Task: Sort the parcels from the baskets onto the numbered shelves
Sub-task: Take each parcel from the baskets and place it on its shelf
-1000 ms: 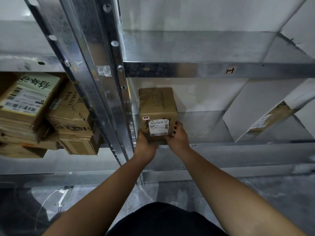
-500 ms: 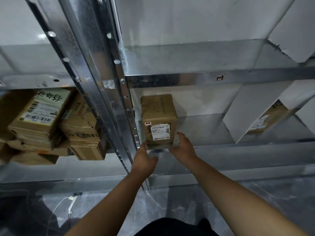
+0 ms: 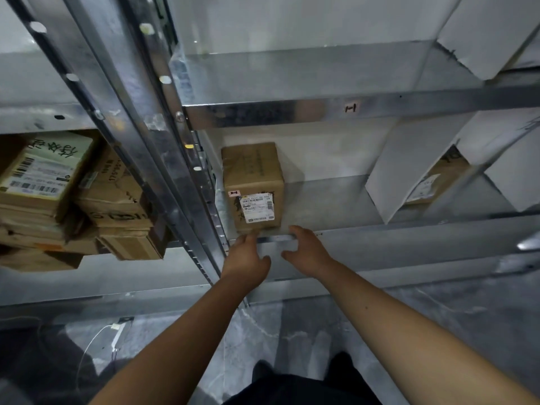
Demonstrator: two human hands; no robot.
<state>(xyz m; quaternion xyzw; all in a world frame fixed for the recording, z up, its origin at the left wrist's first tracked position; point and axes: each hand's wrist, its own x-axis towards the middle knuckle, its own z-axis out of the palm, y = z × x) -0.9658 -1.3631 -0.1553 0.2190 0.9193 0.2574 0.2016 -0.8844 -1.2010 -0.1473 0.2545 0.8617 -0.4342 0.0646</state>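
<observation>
there, the fingers of the left hand were loosely spread and gripped nothing, their tips reaching up to the lower front edge of the brown parcel; whether they quite touched the cardboard i could not tell. the right hand hung just beside it, fingers relaxed and slightly bent, thumb turned inward, holding nothing, just below the front lip of the metal shelf.

the parcel stood upright at the left end of that shelf, close against the steel upright, its white shipping label facing outward with a small red sticker at the label's upper left. the beam above carried a small tag marked with a numeral.

further right on the same shelf leaned white boxes, with another brown parcel tucked between them. in the bay to the left sat a pile of cardboard parcels, the top one bearing a barcode label. below, on the grey floor, lay a white cable.
</observation>
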